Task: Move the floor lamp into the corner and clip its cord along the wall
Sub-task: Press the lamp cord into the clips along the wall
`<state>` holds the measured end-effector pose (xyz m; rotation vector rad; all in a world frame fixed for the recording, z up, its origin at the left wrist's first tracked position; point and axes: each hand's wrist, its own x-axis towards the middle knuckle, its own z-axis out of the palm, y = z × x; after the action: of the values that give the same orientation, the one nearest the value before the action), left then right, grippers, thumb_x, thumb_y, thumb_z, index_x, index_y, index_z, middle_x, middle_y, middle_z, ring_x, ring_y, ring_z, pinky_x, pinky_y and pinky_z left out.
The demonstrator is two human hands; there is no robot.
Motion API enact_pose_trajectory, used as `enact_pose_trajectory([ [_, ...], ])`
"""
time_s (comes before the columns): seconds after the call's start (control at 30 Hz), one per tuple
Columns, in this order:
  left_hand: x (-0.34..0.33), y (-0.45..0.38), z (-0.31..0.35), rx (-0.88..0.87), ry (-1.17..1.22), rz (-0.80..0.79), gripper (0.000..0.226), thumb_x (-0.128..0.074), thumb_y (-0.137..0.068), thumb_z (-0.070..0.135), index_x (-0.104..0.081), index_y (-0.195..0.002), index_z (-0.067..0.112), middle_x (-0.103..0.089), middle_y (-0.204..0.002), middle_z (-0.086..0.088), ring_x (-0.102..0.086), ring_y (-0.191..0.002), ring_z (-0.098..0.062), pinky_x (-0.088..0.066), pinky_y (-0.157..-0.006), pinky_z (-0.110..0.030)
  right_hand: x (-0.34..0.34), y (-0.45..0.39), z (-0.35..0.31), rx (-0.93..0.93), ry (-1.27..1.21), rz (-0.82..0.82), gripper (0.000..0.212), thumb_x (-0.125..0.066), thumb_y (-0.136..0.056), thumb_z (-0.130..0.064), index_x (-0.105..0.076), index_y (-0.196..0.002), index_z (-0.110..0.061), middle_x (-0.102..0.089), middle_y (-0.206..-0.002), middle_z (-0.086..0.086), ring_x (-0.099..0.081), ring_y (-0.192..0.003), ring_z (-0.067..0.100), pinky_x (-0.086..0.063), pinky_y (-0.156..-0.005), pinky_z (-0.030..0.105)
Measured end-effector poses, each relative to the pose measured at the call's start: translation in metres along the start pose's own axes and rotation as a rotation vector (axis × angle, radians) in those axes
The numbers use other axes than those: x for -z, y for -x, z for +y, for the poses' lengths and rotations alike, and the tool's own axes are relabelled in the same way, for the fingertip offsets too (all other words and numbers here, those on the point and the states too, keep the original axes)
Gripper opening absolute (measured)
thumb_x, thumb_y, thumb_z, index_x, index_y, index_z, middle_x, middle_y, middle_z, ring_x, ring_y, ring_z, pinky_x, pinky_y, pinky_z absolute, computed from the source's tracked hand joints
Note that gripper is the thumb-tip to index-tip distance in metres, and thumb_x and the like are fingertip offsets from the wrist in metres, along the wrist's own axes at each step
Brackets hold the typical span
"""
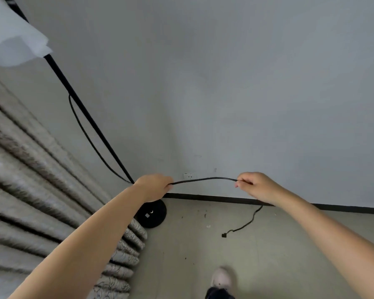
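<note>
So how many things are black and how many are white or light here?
Black: 4, thin black cord, slim black lamp pole, round black lamp base, black baseboard strip
White or light: 3, white lampshade, white wall socket, light shoe
Total: 7

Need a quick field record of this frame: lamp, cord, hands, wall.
lamp: black floor lamp pole with round black base on the floor, beside the patterned beige curtain
cord: thin black cord stretched between both hands
cord end: black plug lying on the floor
left hand: grip closed on the cord
right hand: pinching the cord
wall: white outlet above the dark baseboard
clips: none visible
</note>
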<state>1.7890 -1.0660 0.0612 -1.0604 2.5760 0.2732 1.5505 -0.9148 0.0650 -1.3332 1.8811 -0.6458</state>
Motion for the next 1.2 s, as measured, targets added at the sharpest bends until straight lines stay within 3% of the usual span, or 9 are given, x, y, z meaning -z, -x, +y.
enact_pose_trajectory([
  [0.13,-0.010,-0.060,-0.028,0.061,0.049,-0.112,0.031,-0.027,-0.100,0.023,-0.051,-0.110,0.006,-0.061,-0.113,-0.016,-0.055,-0.102,-0.030,-0.042,-0.077,-0.034,-0.013,-0.085,-0.002,0.009,0.028,0.038,0.027,-0.042,-0.090,-0.013,-0.059,-0.091,0.008,-0.039,-0.056,-0.003,-0.033,-0.050,0.009,-0.031,-0.040,0.008],
  [0.4,-0.061,-0.161,-0.089,0.097,0.126,-0.154,0.031,-0.030,-0.100,0.023,-0.053,-0.108,0.003,-0.060,-0.115,-0.019,-0.054,-0.104,-0.033,-0.045,-0.089,-0.039,-0.074,-0.225,0.013,0.002,-0.021,-0.008,0.027,-0.039,-0.092,-0.015,-0.060,-0.096,0.001,-0.042,-0.058,-0.007,-0.037,-0.052,0.005,-0.036,-0.044,0.007],
  [0.57,-0.111,-0.215,-0.132,0.030,0.131,-0.211,0.032,-0.033,-0.099,0.025,-0.055,-0.101,0.002,-0.060,-0.109,-0.019,-0.054,-0.100,-0.032,-0.045,-0.085,-0.040,-0.143,-0.291,0.042,0.053,-0.002,-0.044,0.029,-0.040,-0.092,-0.014,-0.061,-0.090,0.006,-0.053,-0.071,0.009,-0.040,-0.055,0.010,-0.034,-0.048,0.004],
  [0.67,-0.145,-0.246,-0.163,-0.023,0.110,-0.112,0.027,-0.036,-0.098,0.022,-0.058,-0.102,0.008,-0.063,-0.106,-0.013,-0.057,-0.097,-0.028,-0.046,-0.080,-0.037,-0.186,-0.330,0.062,0.073,-0.011,-0.026,0.025,-0.045,-0.090,-0.015,-0.065,-0.090,0.001,-0.055,-0.064,-0.001,-0.043,-0.055,0.008,-0.035,-0.049,0.001],
  [0.8,-0.188,-0.291,-0.198,-0.070,-0.007,0.011,0.025,-0.035,-0.097,0.015,-0.059,-0.099,0.006,-0.057,-0.087,-0.008,-0.053,-0.080,-0.022,-0.034,-0.055,-0.025,-0.235,-0.388,0.087,0.084,-0.005,0.004,0.022,-0.053,-0.087,-0.019,-0.067,-0.089,-0.001,-0.047,-0.057,-0.010,-0.044,-0.053,0.004,-0.037,-0.046,0.004],
  [0.9,-0.216,-0.323,-0.225,-0.133,-0.274,0.188,0.025,-0.036,-0.096,0.010,-0.056,-0.110,0.012,-0.061,-0.101,-0.006,-0.055,-0.093,-0.023,-0.036,-0.066,-0.028,-0.261,-0.432,0.109,0.111,0.019,-0.010,0.022,-0.054,-0.086,-0.020,-0.067,-0.091,-0.003,-0.057,-0.067,-0.004,-0.053,-0.065,0.013,-0.038,-0.053,0.007],
  [0.97,-0.232,-0.340,-0.244,-0.169,-0.358,0.274,0.028,-0.035,-0.098,0.018,-0.053,-0.120,0.019,-0.060,-0.113,-0.003,-0.052,-0.104,-0.021,-0.037,-0.077,-0.030,-0.276,-0.456,0.126,0.132,0.042,-0.041,0.022,-0.054,-0.086,-0.023,-0.067,-0.089,-0.006,-0.060,-0.077,0.002,-0.055,-0.065,0.014,-0.042,-0.056,0.017],
  [1.1,-0.262,-0.365,-0.267,-0.211,-0.292,0.258,0.034,-0.035,-0.097,0.034,-0.044,-0.130,0.033,-0.054,-0.122,0.001,-0.048,-0.112,-0.017,-0.035,-0.076,-0.028,-0.301,-0.489,0.154,0.192,0.072,-0.048,0.019,-0.056,-0.084,-0.025,-0.065,-0.076,-0.010,-0.055,-0.061,0.000,-0.050,-0.041,-0.002,-0.035,-0.039,0.004],
  [1.2,-0.280,-0.377,-0.282,-0.189,-0.193,0.442,0.030,-0.043,-0.095,0.031,-0.054,-0.123,0.032,-0.057,-0.115,-0.001,-0.050,-0.108,-0.018,-0.035,-0.072,-0.026,-0.315,-0.505,0.166,0.297,0.046,0.092,0.012,-0.058,-0.084,-0.018,-0.067,-0.079,-0.012,-0.052,-0.055,-0.009,-0.049,-0.042,-0.010,-0.035,-0.043,0.000],
])
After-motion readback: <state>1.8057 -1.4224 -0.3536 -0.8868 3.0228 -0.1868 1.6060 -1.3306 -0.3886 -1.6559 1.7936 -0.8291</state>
